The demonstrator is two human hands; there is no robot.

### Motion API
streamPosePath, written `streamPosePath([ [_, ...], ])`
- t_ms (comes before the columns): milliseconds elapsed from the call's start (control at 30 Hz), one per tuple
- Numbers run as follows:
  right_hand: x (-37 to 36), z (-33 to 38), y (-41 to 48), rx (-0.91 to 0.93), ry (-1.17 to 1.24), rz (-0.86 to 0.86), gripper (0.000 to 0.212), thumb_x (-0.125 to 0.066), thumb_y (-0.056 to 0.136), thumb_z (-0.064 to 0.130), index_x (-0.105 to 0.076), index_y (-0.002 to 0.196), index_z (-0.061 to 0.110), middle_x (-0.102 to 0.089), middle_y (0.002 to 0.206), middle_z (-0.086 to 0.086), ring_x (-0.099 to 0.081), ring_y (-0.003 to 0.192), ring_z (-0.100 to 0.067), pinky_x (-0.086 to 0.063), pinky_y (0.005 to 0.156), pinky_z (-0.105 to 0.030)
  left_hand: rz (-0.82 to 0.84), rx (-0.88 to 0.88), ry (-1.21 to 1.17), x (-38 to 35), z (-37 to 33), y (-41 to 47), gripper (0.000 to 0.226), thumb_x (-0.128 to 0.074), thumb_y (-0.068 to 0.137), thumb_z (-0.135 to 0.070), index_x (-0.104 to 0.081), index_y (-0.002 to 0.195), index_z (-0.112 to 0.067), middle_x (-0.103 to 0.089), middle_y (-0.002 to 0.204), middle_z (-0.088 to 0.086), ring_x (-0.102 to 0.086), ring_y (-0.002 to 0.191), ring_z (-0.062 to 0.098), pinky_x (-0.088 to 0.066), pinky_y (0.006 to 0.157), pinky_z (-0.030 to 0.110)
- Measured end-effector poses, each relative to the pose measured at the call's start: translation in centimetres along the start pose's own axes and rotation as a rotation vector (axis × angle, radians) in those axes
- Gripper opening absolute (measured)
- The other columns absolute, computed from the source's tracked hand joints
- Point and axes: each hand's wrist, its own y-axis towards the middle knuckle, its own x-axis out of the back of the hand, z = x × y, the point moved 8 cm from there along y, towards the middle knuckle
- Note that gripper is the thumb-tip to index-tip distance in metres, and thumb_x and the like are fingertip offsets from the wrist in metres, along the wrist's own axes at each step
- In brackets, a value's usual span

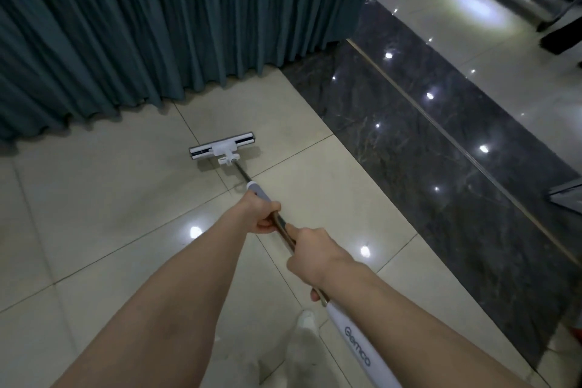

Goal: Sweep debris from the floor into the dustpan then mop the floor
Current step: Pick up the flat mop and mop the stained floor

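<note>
Right hand clamped on the thin metal mop pole w/ white grip sleeve, printed "Gemco"; left hand clamped further down. Flat white mop head sits on the glossy beige tile floor, near the pleated teal curtain hem. Risk: pushing on could snag/wet the hem; wet gloss tile = slip.

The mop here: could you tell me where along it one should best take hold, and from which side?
Grip the mop on its thin metal shaft, from above: left hand by the grey collar, right hand lower. The shaft slopes up towards the person.
</note>
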Motion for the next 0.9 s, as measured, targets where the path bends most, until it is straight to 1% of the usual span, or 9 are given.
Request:
streamPosePath([
  [133, -1.5, 6.4, 0.0, 0.066, -0.032, 0.014, 0.044, -0.037, 0.086, 0.001, -0.052, 0.121, 0.022, -0.052, 0.085, -0.007, -0.055, 0.036, -0.025, -0.056, 0.042, -0.035, -0.043, -0.03, -0.032, 7.3, 0.2, -1.3, 0.019, -0.064, 0.085, -0.008, -0.044, 0.084, -0.006, -0.05, 0.052, 0.009, -0.051, 0.033, 0.013, -0.053, 0.048, 0.029],
  [267, -3.4, 12.8, 0.5, 0.146, -0.084, 0.043, 0.043, -0.037, 0.085, 0.002, -0.05, 0.119, 0.024, -0.052, 0.083, -0.006, -0.053, 0.031, -0.021, -0.047, 0.034, -0.025, -0.119, -0.022, -0.084, 15.2, 1.4, -2.9, 0.018, -0.064, 0.084, -0.01, -0.046, 0.084, -0.006, -0.054, 0.043, 0.007, -0.054, 0.033, 0.014, -0.051, 0.043, 0.025],
  [467, -6.7, 22.0, 1.5, 0.289, -0.178, 0.127, 0.043, -0.036, 0.084, 0.004, -0.049, 0.117, 0.028, -0.052, 0.086, -0.005, -0.056, 0.035, -0.021, -0.047, 0.033, -0.025, -0.269, 0.031, -0.277, 26.1, 4.9, -4.9, 0.022, -0.067, 0.082, -0.008, -0.047, 0.09, -0.004, -0.061, 0.063, 0.015, -0.062, 0.037, 0.021, -0.049, 0.039, 0.024],
  [533, -7.9, 24.9, 2.1, 0.329, -0.202, 0.159, 0.041, -0.036, 0.086, 0.004, -0.05, 0.118, 0.026, -0.051, 0.086, -0.004, -0.059, 0.041, -0.022, -0.053, 0.037, -0.03, -0.318, 0.063, -0.288, 29.5, 6.2, -5.5, 0.025, -0.067, 0.082, -0.01, -0.049, 0.097, -0.002, -0.062, 0.066, 0.016, -0.062, 0.037, 0.021, -0.048, 0.039, 0.024],
  [600, -9.1, 27.7, 2.7, 0.374, -0.215, 0.194, 0.043, -0.036, 0.087, 0.005, -0.05, 0.121, 0.028, -0.051, 0.085, -0.004, -0.06, 0.041, -0.023, -0.054, 0.039, -0.03, -0.387, 0.084, -0.302, 32.9, 7.5, -6.1, 0.03, -0.068, 0.082, -0.011, -0.05, 0.104, -0.002, -0.064, 0.065, 0.017, -0.063, 0.038, 0.022, -0.048, 0.038, 0.024],
  [633, -9.7, 29.1, 3.0, 0.398, -0.228, 0.212, 0.044, -0.036, 0.087, 0.006, -0.049, 0.122, 0.03, -0.051, 0.085, -0.003, -0.06, 0.04, -0.022, -0.053, 0.039, -0.028, -0.421, 0.089, -0.312, 34.5, 8.0, -6.4, 0.031, -0.068, 0.081, -0.01, -0.05, 0.104, -0.002, -0.065, 0.062, 0.017, -0.063, 0.039, 0.022, -0.048, 0.038, 0.024],
  [700, -10.8, 31.7, 3.8, 0.459, -0.29, 0.244, 0.042, -0.038, 0.087, 0.007, -0.049, 0.121, 0.03, -0.051, 0.084, -0.001, -0.059, 0.045, -0.02, -0.046, 0.039, -0.026, -0.484, 0.109, -0.352, 37.5, 9.1, -6.7, 0.026, -0.069, 0.081, -0.009, -0.047, 0.093, -0.007, -0.064, 0.057, 0.016, -0.062, 0.037, 0.021, -0.048, 0.037, 0.025],
  [800, -11.7, 35.4, 5.5, 0.557, -0.418, 0.244, 0.029, -0.041, 0.087, 0.009, -0.048, 0.111, 0.022, -0.048, 0.08, 0.001, -0.053, 0.056, -0.018, -0.032, 0.04, -0.025, -0.557, 0.135, -0.455, 41.2, 10.5, -6.6, 0.03, -0.069, 0.081, -0.008, -0.04, 0.084, -0.013, -0.061, 0.065, 0.017, -0.059, 0.034, 0.02, -0.047, 0.036, 0.025],
  [900, -11.8, 38.7, 7.4, 0.636, -0.515, 0.26, 0.039, -0.04, 0.086, 0.008, -0.05, 0.121, 0.024, -0.046, 0.076, 0.0, -0.046, 0.053, -0.015, -0.031, 0.04, -0.025, -0.605, 0.16, -0.583, 43.7, 11.4, -6.0, 0.03, -0.07, 0.08, -0.009, -0.04, 0.086, -0.013, -0.061, 0.069, 0.017, -0.06, 0.035, 0.02, -0.049, 0.038, 0.027],
])
